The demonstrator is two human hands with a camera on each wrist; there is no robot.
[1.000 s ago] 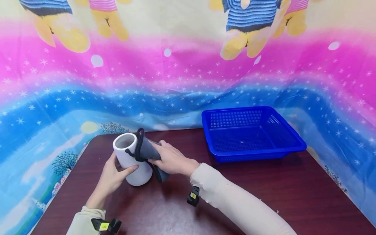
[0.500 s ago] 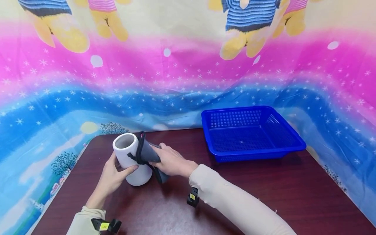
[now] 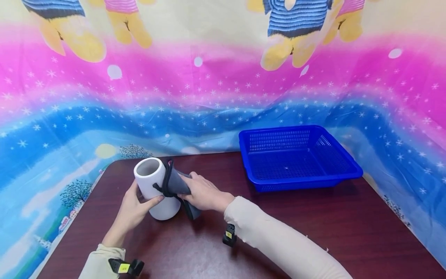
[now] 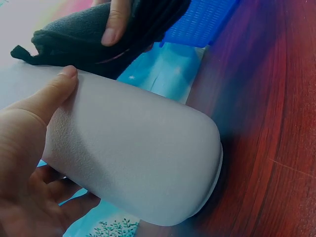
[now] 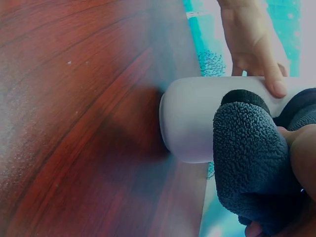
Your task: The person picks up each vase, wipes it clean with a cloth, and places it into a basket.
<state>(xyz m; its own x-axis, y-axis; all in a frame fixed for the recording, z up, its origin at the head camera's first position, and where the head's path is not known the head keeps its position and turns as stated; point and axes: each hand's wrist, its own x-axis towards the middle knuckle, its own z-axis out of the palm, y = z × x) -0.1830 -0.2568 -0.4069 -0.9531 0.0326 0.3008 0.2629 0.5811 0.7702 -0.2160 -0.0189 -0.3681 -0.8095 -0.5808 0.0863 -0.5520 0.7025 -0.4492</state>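
A white vase (image 3: 164, 207) with a round open mouth stands upright on the dark wood table, left of the middle. My left hand (image 3: 131, 207) holds it around the left side, thumb across the front; the other fingers are partly behind it. In my right hand (image 3: 203, 192) is a bunched grey cloth (image 3: 178, 183) with black edging, fuzzy in the right wrist view. The cloth lies against the vase's right side, just below the rim. Some of the right fingers are hidden by the cloth.
A blue plastic basket (image 3: 292, 182) with perforated walls stands at the back right of the table (image 3: 296, 217). Behind the table hangs a colourful printed curtain (image 3: 209, 89). A black wrist camera sits on each sleeve.
My right hand and the cloth have slid slightly down along the vase's right side. The left hand and the vase have hardly moved.
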